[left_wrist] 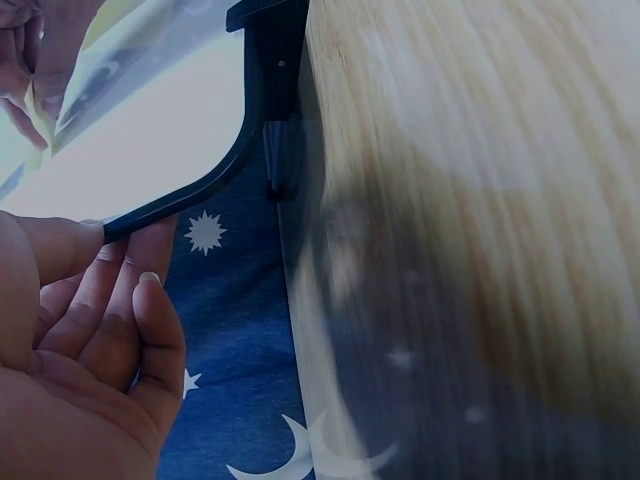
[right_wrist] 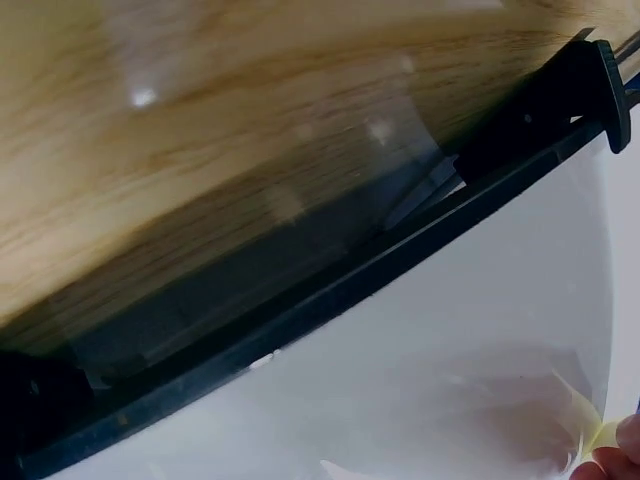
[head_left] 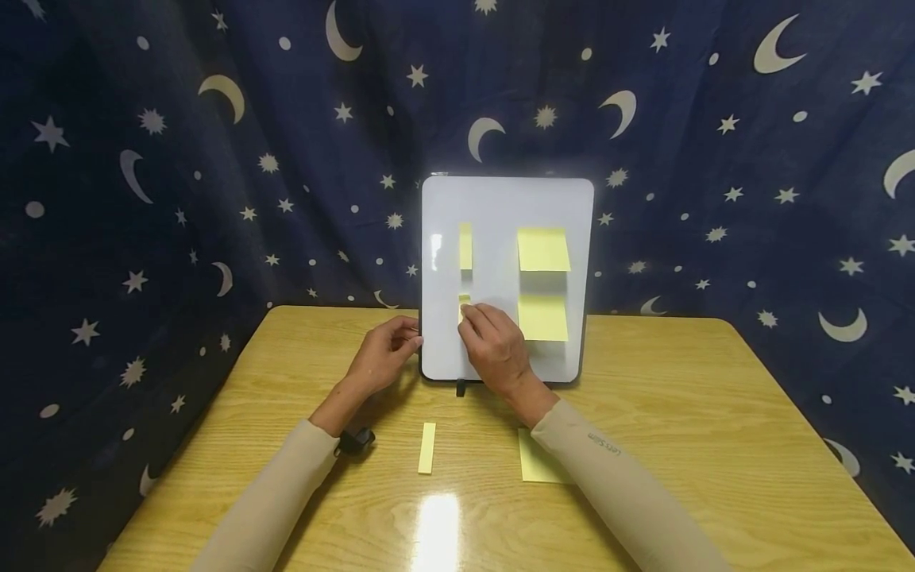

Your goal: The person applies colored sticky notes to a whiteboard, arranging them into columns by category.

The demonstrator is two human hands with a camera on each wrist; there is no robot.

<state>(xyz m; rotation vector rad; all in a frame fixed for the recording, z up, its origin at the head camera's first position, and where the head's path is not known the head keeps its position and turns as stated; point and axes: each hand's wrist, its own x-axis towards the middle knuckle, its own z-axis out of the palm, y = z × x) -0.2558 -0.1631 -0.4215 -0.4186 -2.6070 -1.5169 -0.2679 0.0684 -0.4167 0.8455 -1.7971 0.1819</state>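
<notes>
A small whiteboard (head_left: 493, 199) with a dark frame stands upright on the table. My left hand (head_left: 382, 353) grips its left edge, thumb on the front and fingers behind, as the left wrist view shows. At the board's lower left my right hand (head_left: 496, 345) pinches a narrow yellow sticky note (head_left: 464, 299), which my fingers partly cover. In the right wrist view this note (right_wrist: 596, 436) bends up from the white surface at the fingertips. Directly above is another narrow sticky note (head_left: 465, 246). On the right side, an upper square sticky note (head_left: 543, 250) and a lower one (head_left: 543, 319) are stuck.
On the wooden table (head_left: 329, 508) in front of the board lies a narrow yellow strip (head_left: 426, 449). A square yellow note (head_left: 539, 459) lies partly under my right forearm. Black feet (head_left: 461, 388) support the board. A dark blue curtain (head_left: 286, 159) with moons and stars hangs behind.
</notes>
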